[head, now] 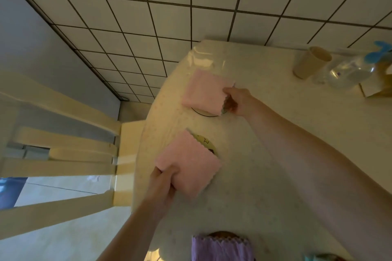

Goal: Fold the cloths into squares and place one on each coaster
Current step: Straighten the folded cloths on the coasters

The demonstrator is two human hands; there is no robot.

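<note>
Two folded pink cloths lie on the pale table [265,154]. My right hand [236,100] pinches the right edge of the far pink cloth [204,92], which covers most of a round coaster [204,113] with a dark rim. My left hand [163,186] grips the near left corner of the near pink cloth [188,163], which lies partly over a yellow coaster [204,141]. At the bottom edge a folded purple cloth [221,249] rests on a brown coaster [222,234].
A beige cup [309,62] and a clear plastic bottle [347,73] with a blue cap stand at the table's far right. A cream wooden chair [63,150] is to the left of the table, over a tiled floor. Another coaster edge [326,257] peeks in at the bottom right.
</note>
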